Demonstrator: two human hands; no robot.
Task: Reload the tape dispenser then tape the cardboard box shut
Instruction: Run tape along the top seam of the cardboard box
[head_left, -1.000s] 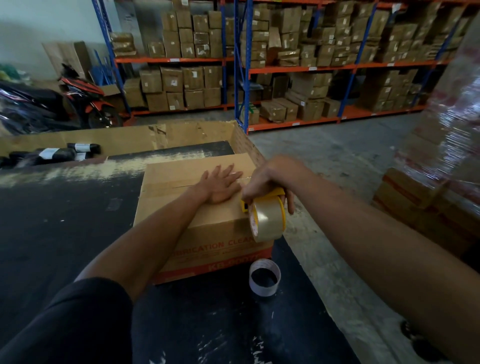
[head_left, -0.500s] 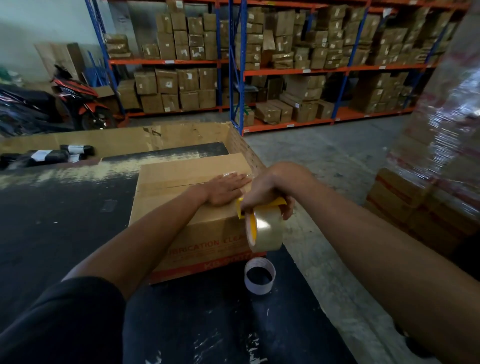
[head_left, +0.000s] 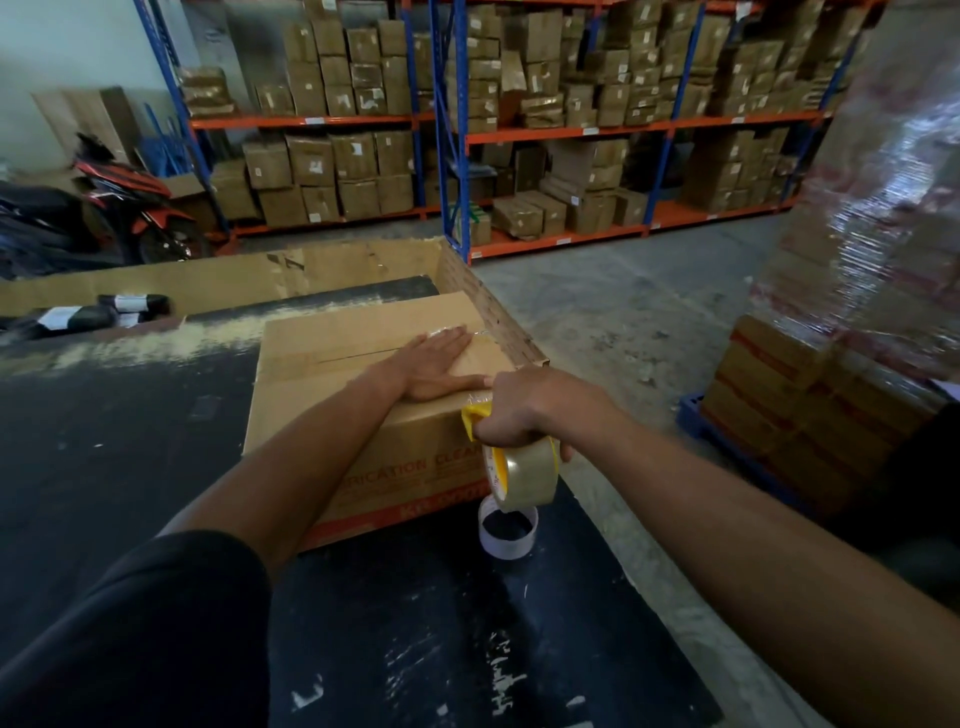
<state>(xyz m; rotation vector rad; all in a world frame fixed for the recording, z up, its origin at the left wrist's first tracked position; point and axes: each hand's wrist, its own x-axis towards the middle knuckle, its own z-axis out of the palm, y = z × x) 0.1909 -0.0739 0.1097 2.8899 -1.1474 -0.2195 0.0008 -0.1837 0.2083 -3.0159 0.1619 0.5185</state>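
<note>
A brown cardboard box (head_left: 322, 353) with red print on its front lies on the black table (head_left: 104, 441), its top flaps closed along a centre seam. My left hand (head_left: 434, 364) rests flat, fingers together, on the right end of the box top. My right hand (head_left: 524, 410) grips the yellow tape dispenser (head_left: 475, 415) at the box's near right corner. Its roll of clear brown tape (head_left: 527, 475) hangs below my fingers, beside the box front.
An empty white tape core (head_left: 506, 530) stands on the table just under the roll. Black wrapped parcels (head_left: 88, 312) lie at the far left. A shrink-wrapped pallet of boxes (head_left: 857, 312) stands right. Blue-orange shelving (head_left: 447, 130) and a motorbike (head_left: 130, 202) are behind.
My right hand has drawn the dispenser toward me, off the box top and down past its near right corner. My left hand slid right along the top and closed its fingers flat.
</note>
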